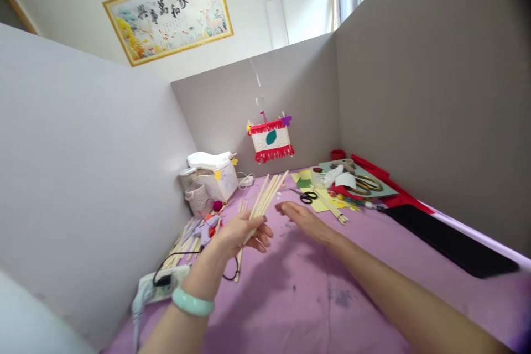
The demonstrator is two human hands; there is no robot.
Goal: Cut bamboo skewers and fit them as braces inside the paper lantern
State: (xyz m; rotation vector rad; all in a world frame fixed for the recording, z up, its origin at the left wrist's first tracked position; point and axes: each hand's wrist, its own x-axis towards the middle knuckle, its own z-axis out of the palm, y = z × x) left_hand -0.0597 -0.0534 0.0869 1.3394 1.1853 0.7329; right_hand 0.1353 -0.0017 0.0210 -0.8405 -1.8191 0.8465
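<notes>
My left hand [244, 232] is closed around a bundle of thin pale wooden sticks [267, 196], which fan out a little at their upper ends. The thumb presses on top of them, and a mint-green bangle sits on this wrist. Just to the right, apart from the bundle, my right hand [301, 218] hovers over the purple cloth [290, 298]. Its fingers are loosely bent, and I see nothing in them; the thumb is mostly hidden. Black-handled scissors [307, 197] and a tied bundle of sticks [334, 207] lie beyond the right hand.
A lilac glue gun [205, 230], loose sticks [178, 249] and a power strip [182, 275] lie on the left. Behind stands a white box [219, 180]. A red-fringed lantern [271, 141] hangs at the back. On the right are gold-handled scissors [369, 183] and a black slab [448, 238]. Grey panels enclose the table.
</notes>
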